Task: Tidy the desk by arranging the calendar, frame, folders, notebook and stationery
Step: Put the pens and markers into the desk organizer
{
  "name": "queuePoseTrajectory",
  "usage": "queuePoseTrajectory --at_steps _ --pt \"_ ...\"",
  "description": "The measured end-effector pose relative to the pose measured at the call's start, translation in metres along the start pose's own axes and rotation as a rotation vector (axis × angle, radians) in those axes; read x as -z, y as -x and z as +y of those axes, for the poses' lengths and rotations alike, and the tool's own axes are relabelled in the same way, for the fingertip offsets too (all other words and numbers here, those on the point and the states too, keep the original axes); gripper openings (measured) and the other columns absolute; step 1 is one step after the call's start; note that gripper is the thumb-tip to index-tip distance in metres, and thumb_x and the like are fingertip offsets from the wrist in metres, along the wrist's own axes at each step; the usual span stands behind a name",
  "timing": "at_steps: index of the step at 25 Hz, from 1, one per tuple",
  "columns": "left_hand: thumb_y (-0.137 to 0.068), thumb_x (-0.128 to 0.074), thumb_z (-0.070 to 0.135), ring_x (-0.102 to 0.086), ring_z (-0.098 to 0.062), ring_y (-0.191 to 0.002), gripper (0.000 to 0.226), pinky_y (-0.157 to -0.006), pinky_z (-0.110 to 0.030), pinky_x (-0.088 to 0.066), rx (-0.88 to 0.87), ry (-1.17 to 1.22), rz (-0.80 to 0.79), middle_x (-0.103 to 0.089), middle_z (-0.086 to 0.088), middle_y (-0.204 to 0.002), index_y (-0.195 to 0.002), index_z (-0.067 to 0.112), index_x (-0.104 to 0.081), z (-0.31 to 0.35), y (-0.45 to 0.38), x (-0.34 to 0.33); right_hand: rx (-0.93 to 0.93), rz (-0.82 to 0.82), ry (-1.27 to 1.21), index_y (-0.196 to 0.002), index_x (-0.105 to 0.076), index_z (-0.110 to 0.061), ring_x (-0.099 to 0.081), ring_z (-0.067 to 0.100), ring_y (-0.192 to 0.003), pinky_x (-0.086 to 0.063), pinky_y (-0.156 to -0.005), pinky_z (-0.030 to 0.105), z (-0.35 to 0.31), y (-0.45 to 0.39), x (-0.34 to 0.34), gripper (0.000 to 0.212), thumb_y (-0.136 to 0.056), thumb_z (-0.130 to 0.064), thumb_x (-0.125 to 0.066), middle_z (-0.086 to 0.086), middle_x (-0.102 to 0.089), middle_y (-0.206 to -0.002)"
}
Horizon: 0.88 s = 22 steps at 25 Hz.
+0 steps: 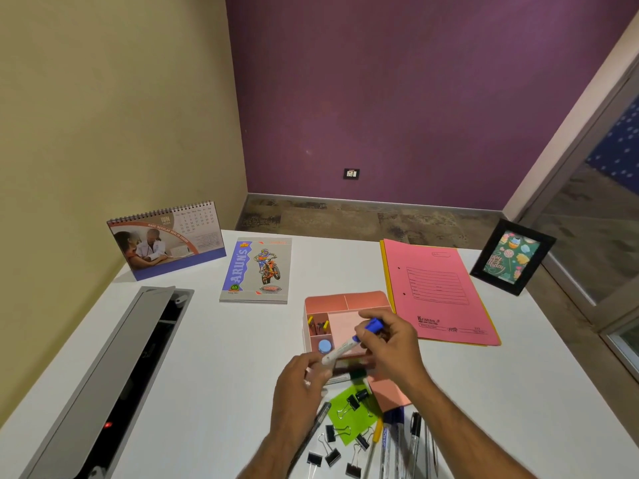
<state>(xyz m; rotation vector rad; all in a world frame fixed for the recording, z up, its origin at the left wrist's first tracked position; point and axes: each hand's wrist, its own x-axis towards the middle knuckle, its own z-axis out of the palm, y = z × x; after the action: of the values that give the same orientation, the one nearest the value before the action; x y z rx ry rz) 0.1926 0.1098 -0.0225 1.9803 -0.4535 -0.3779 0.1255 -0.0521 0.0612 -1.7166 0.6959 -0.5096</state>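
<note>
Both hands hold a white marker with a blue cap over the pink desk organiser. My left hand grips the marker's lower end; my right hand pinches the blue cap end. The desk calendar stands at the far left. A notebook with a motorbike cover lies flat beside it. Pink and yellow folders are stacked at the right, and the black photo frame stands at the far right corner.
Near the front edge lie several black binder clips, green and pink sticky notes, and several pens. An open grey cable tray runs along the left of the white desk. The organiser holds small clips and a blue round item.
</note>
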Motion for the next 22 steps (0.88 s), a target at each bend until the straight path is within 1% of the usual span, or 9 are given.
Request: queuePoseTrajectory --at_steps 2,4,5,7,10,13,14,17,22 --pt "-0.083 -0.074 0.019 -0.059 -0.005 -0.079 0.023 -0.06 -0.012 -0.042 0.026 -0.067 0.017 -0.063 0.016 -0.091 -0.09 0.036 -0.061 -0.006 -0.001 0.004 0.047 0.084 -0.024 -0.096 -0.07 -0.028 -0.068 0.028 -0.078 -0.062 -0.064 0.033 -0.008 -0.009 0.003 0.03 -0.083 0.0 -0.072 0.007 -0.067 -0.09" --pt "-0.08 -0.076 0.025 -0.057 -0.006 -0.079 0.023 -0.061 -0.019 -0.038 0.089 -0.184 0.041 -0.06 0.014 -0.081 -0.077 0.032 -0.055 -0.02 -0.003 0.008 0.107 0.174 -0.01 -0.099 -0.07 -0.026 -0.068 0.024 -0.077 -0.061 -0.066 0.033 -0.016 -0.021 0.006 0.029 -0.083 -0.002 -0.072 0.0 -0.069 -0.088" --pt "-0.079 -0.076 0.027 -0.056 -0.009 -0.079 0.025 -0.062 -0.022 -0.039 0.12 -0.219 0.035 -0.059 0.013 -0.08 -0.075 0.031 -0.052 -0.025 -0.003 0.009 0.14 0.208 0.014 -0.101 -0.069 -0.025 -0.069 0.02 -0.077 -0.06 -0.067 0.029 -0.018 -0.028 0.005 0.029 -0.083 -0.004 -0.073 -0.002 -0.07 -0.087" --pt "-0.077 -0.075 0.033 -0.054 -0.011 -0.088 0.023 -0.071 -0.027 -0.044 0.136 -0.279 -0.026 -0.057 0.016 -0.086 -0.08 0.033 -0.051 -0.031 -0.004 0.009 0.197 0.232 0.084 -0.107 -0.068 -0.024 -0.067 0.008 -0.079 -0.057 -0.07 0.018 -0.023 -0.04 0.001 0.03 -0.083 -0.008 -0.075 -0.005 -0.071 -0.089" --pt "-0.08 -0.066 0.046 -0.049 -0.011 -0.105 0.029 -0.082 -0.03 -0.041 0.129 -0.46 -0.132 -0.054 0.017 -0.105 -0.105 0.037 -0.054 -0.035 -0.005 0.004 0.225 0.172 0.241 -0.113 -0.069 -0.018 -0.065 0.004 -0.081 -0.054 -0.072 0.016 -0.022 -0.059 -0.012 0.028 -0.086 -0.016 -0.073 -0.003 -0.071 -0.095" --pt "-0.085 -0.058 0.051 -0.046 -0.015 -0.113 0.037 -0.085 -0.033 -0.038 0.12 -0.608 -0.171 -0.052 0.012 -0.117 -0.119 0.039 -0.05 -0.04 -0.006 -0.004 0.169 0.039 0.457 -0.119 -0.066 -0.016 -0.064 0.012 -0.088 -0.047 -0.074 0.01 -0.018 -0.073 -0.025 0.028 -0.091 -0.019 -0.067 0.003 -0.072 -0.109" --pt "-0.088 -0.056 0.05 -0.046 -0.016 -0.114 0.037 -0.086 -0.033 -0.038 0.105 -0.647 -0.169 -0.052 0.011 -0.119 -0.122 0.039 -0.049 -0.04 -0.006 -0.005 0.148 -0.029 0.546 -0.122 -0.064 -0.016 -0.064 0.015 -0.093 -0.048 -0.079 0.012 -0.016 -0.076 -0.029 0.029 -0.093 -0.019 -0.065 0.005 -0.071 -0.113" --pt "-0.094 -0.049 0.046 -0.047 -0.018 -0.113 0.029 -0.086 -0.034 -0.04 0.05 -0.752 -0.156 -0.051 0.008 -0.118 -0.121 0.037 -0.052 -0.041 -0.009 -0.007 0.12 -0.198 0.777 -0.125 -0.061 -0.016 -0.064 0.024 -0.108 -0.05 -0.096 0.032 -0.012 -0.08 -0.04 0.031 -0.094 -0.016 -0.063 0.006 -0.068 -0.121" --pt "-0.099 -0.044 0.037 -0.049 -0.017 -0.106 0.017 -0.076 -0.033 -0.033 -0.005 -0.761 -0.153 -0.056 0.009 -0.111 -0.11 0.031 -0.056 -0.043 -0.005 -0.003 0.089 -0.221 0.82 -0.119 -0.066 -0.015 -0.063 0.024 -0.11 -0.049 -0.099 0.033 -0.001 -0.081 -0.044 0.029 -0.091 -0.008 -0.064 0.006 -0.068 -0.121"
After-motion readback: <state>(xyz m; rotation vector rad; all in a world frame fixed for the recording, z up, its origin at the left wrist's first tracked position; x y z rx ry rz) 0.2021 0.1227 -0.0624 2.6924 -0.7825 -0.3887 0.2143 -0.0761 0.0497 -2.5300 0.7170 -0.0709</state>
